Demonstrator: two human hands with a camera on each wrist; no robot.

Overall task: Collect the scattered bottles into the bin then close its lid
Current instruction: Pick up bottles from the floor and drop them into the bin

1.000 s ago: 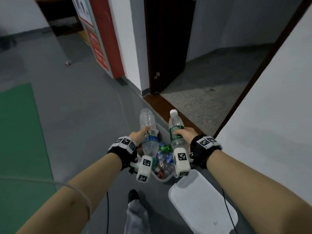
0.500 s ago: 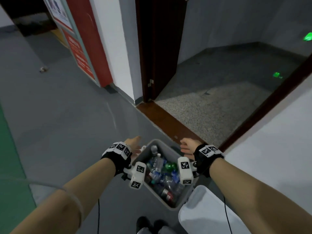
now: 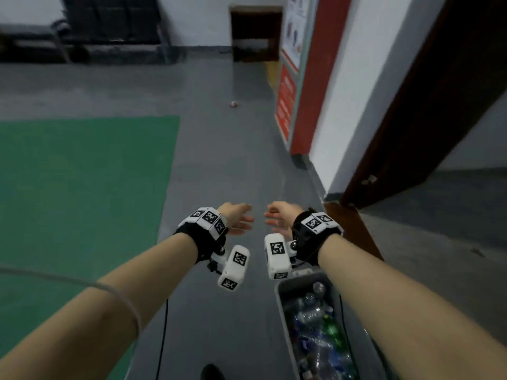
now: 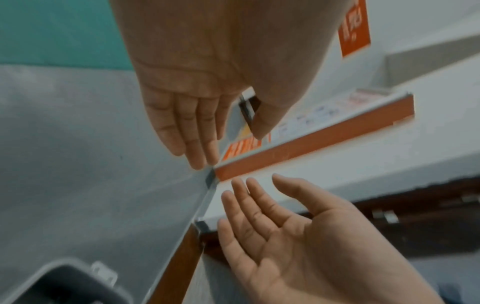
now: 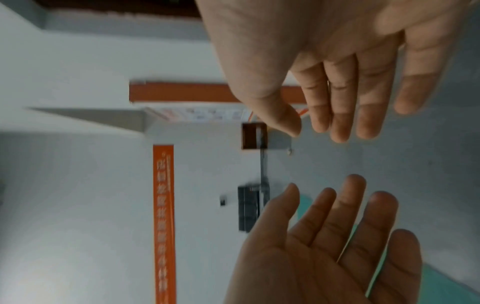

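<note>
The grey bin [image 3: 279, 297] stands on the floor at the lower right of the head view, partly under my right forearm, with its top uncovered. Several plastic bottles [image 3: 318, 333] fill it. Its lid is out of sight. My left hand [image 3: 241, 219] and right hand [image 3: 274, 219] hover over the floor beyond the bin, palms facing each other, fingers relaxed and empty. The left wrist view shows the left hand [image 4: 197, 115], the right hand [image 4: 285, 236] and a corner of the bin [image 4: 52, 283]. The right wrist view shows both empty palms, right hand [image 5: 324, 82] and left hand [image 5: 337, 236].
A small pale object [image 3: 233, 104] lies far off on the grey floor. A green floor area [image 3: 82, 187] lies to the left. A red sign panel [image 3: 286, 105] stands on the white wall at right, beside a dark door [image 3: 439, 105]. Dark furniture [image 3: 109, 28] lines the far wall.
A second ago each hand held a bottle over the bin; both bottles went in. My hands have since come away empty and the view has turned left along the hallway.
</note>
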